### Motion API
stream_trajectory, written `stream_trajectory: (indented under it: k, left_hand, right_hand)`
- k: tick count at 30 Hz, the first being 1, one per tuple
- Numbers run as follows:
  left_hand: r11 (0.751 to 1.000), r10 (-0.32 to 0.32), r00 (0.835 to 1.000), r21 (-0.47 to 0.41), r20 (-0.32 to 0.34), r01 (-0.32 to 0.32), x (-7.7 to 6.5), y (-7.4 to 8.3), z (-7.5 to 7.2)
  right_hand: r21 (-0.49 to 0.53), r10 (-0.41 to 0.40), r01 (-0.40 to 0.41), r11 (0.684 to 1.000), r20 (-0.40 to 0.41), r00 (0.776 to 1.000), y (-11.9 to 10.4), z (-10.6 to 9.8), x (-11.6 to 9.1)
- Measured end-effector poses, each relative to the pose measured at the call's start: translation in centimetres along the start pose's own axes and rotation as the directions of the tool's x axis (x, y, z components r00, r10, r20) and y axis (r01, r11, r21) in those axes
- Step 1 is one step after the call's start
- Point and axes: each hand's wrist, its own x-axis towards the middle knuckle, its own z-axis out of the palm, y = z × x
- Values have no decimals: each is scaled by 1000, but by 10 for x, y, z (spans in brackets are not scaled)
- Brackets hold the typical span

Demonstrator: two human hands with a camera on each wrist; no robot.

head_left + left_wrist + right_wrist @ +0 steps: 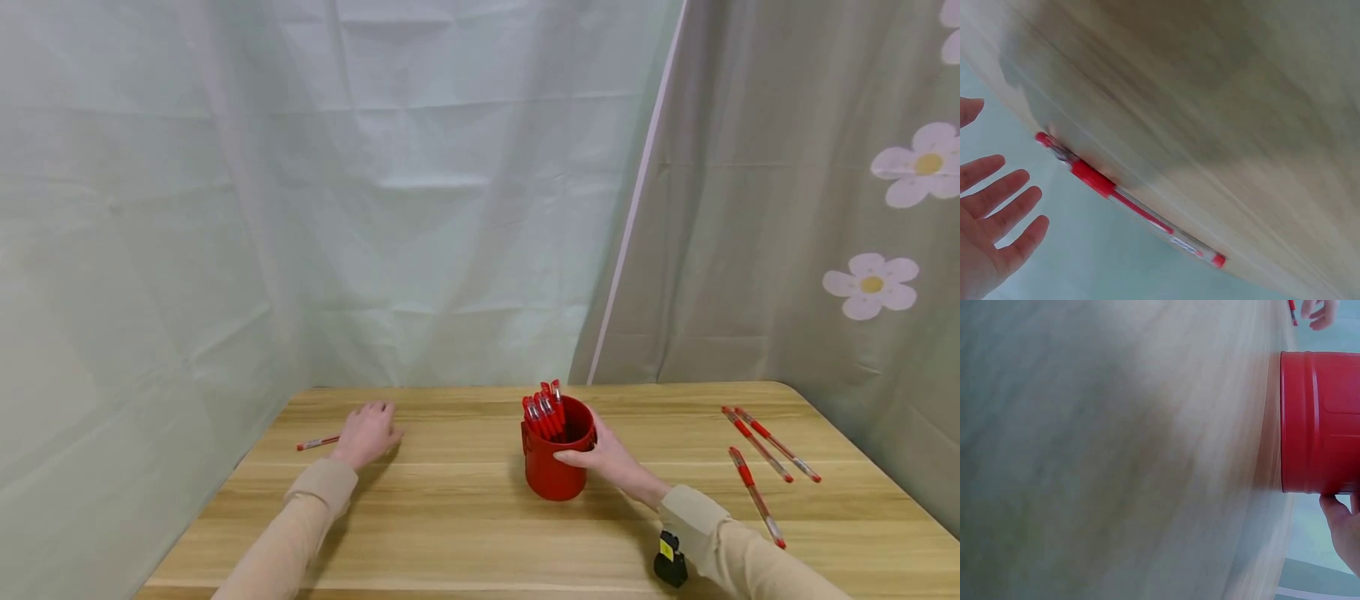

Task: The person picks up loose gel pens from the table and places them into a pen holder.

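Note:
Several red gel pens (546, 414) lean to the left inside a red pen holder (553, 475), which stands upright in the middle of the table. My right hand (615, 462) grips its right side, thumb across the front below the rim, the other fingers mostly hidden behind. Over the left part of the table is my left hand (367, 435), its fingers (1007, 206) spread and holding nothing. A single red pen (1141, 209) lies beside it, the far end hidden by the hand in the head view.
At the right of the wooden table (465, 542) lie two red pens close together (761, 447), with another pen (757, 498) nearer. A black device with a yellow label (671, 560) is by the right wrist. Curtains (450, 208) hang behind.

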Motion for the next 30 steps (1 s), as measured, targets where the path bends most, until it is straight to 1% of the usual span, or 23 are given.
stream_trajectory:
  k: [6, 16, 21, 25, 30]
  left_hand:
    - [1000, -22, 1000, -2, 1, 22, -4, -11, 0]
    - [999, -48, 998, 15, 44, 48, -8, -19, -1]
    - [999, -32, 998, 45, 55, 30, -11, -25, 2]
    - [998, 0, 1000, 64, 31, -2, -14, -27, 3]
    - [997, 29, 1000, 75, 9, -30, -14, -28, 1]
  right_hand:
    - [-5, 13, -13, 1000, -10, 1000, 1, 1, 1]
    - [18, -10, 10, 1000, 9, 1000, 1, 0, 1]
    - [23, 7, -7, 1000, 5, 1000, 1, 0, 1]
    - [9, 27, -27, 1000, -4, 1000, 1, 1, 0]
    - [-1, 26, -26, 1000, -7, 1000, -1, 2, 0]
